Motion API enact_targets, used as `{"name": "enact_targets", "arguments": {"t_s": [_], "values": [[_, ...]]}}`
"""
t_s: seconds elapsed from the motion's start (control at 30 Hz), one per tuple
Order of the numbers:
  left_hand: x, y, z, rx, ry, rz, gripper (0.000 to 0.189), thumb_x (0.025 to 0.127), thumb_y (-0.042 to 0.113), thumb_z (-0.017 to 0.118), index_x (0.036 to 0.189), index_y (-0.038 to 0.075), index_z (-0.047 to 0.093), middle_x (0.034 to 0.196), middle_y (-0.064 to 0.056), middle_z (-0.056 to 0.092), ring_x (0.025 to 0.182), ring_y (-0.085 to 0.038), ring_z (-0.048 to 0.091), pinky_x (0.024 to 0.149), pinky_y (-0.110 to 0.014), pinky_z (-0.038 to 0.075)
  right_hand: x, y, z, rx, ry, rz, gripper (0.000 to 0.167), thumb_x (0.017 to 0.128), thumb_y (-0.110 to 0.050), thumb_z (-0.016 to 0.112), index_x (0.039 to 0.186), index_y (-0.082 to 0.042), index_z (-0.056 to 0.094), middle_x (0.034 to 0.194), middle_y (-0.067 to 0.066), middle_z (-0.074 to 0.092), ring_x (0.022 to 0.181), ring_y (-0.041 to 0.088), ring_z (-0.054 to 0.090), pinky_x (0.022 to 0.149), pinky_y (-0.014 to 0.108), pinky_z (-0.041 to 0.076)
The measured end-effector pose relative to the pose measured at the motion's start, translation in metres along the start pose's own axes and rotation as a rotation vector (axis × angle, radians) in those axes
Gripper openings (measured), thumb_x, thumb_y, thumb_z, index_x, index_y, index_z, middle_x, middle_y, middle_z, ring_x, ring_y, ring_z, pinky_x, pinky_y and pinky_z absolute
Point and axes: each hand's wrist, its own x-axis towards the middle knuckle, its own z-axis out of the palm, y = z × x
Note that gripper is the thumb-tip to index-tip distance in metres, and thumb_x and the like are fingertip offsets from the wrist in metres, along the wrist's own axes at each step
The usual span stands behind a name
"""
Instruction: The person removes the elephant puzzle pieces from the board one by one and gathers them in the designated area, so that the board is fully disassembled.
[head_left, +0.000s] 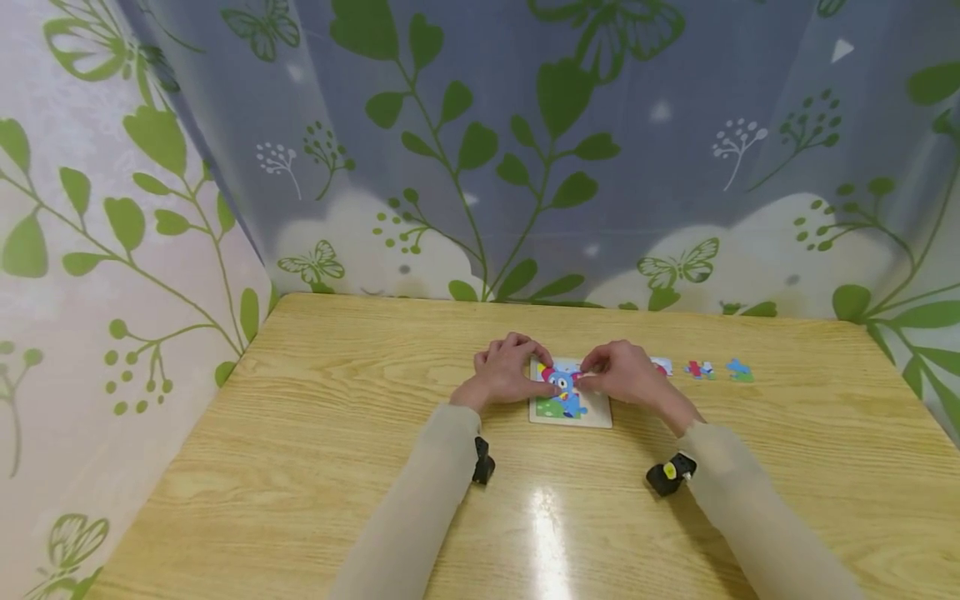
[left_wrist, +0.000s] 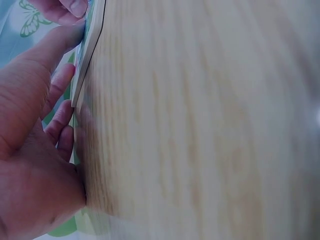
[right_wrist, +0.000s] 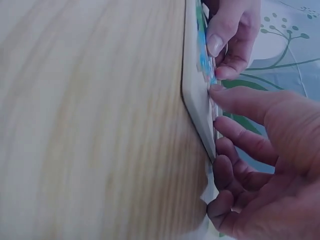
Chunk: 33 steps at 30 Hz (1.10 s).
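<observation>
A small jigsaw puzzle with a blue cartoon character [head_left: 562, 383] lies in a pale wooden tray [head_left: 596, 414], its right and lower-right part showing bare wood. My left hand [head_left: 510, 368] rests over the tray's left side, thumb stretched across the picture and fingers at the upper left. From the right, my right hand [head_left: 624, 375] pinches a pink-and-blue puzzle piece at the picture's right edge between thumb and forefinger; the fingers cover much of that piece. In the right wrist view, the right thumb [right_wrist: 245, 102] touches the puzzle surface near the left thumb [right_wrist: 220, 37].
Loose puzzle pieces lie in a row right of the tray: one partly behind my right hand [head_left: 662, 365], a red-and-white piece [head_left: 699, 369] and a blue-and-green piece [head_left: 739, 370]. The wooden table [head_left: 337, 467] ends at a leaf-patterned curtain [head_left: 480, 208].
</observation>
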Motion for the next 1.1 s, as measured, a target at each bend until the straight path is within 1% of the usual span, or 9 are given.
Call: {"name": "enact_targets", "arguments": {"t_s": [0.17,0.4,0.63,0.83,1.1], "values": [[0.0000,0.0005,0.0000,-0.005,0.001,-0.006,0.033,0.088,0.050,0.076,0.114,0.033,0.064,0.156,-0.002,0.040,0.142,-0.036,0.035,0.111,-0.060,0.023,0.0007,-0.0019,-0.0005,0.047,-0.011,0.052,0.025,0.090,-0.026,0.078,0.102,-0.005,0.074,0.087,0.007,0.066,0.077,0.019,0.053,0.065,0.030,0.041],[0.0000,0.0012,-0.0002,0.000,0.004,-0.020,0.034,0.087,0.051,0.076,0.114,0.033,0.065,0.156,-0.002,0.040,0.142,-0.036,0.034,0.112,-0.060,0.023,0.0007,-0.0052,-0.0001,0.101,-0.024,0.098,0.027,0.091,-0.028,0.077,0.104,-0.004,0.073,0.093,0.008,0.067,0.081,0.019,0.055,0.069,0.029,0.043],[0.0010,0.0017,0.0002,0.012,0.001,-0.023,0.037,0.087,0.053,0.076,0.116,0.033,0.065,0.156,-0.002,0.040,0.143,-0.037,0.034,0.112,-0.060,0.023,0.0006,-0.0054,-0.0007,0.117,-0.024,0.126,0.027,0.091,-0.028,0.076,0.103,-0.004,0.072,0.094,0.008,0.067,0.083,0.021,0.056,0.070,0.030,0.044],[0.0013,0.0013,0.0002,0.017,-0.001,-0.025,0.036,0.087,0.054,0.076,0.116,0.035,0.065,0.156,-0.001,0.040,0.142,-0.036,0.034,0.112,-0.059,0.023,0.0010,-0.0050,0.0003,0.124,-0.018,0.125,0.027,0.091,-0.028,0.077,0.103,-0.004,0.073,0.094,0.009,0.068,0.083,0.020,0.057,0.069,0.030,0.044],[0.0010,0.0010,-0.0005,0.013,-0.008,-0.024,0.037,0.087,0.054,0.076,0.116,0.034,0.065,0.156,-0.001,0.040,0.142,-0.036,0.034,0.111,-0.058,0.023,0.0019,-0.0070,0.0023,0.058,0.026,0.082,0.032,0.091,-0.030,0.078,0.111,-0.006,0.075,0.103,0.010,0.075,0.091,0.021,0.065,0.075,0.030,0.049]]}}
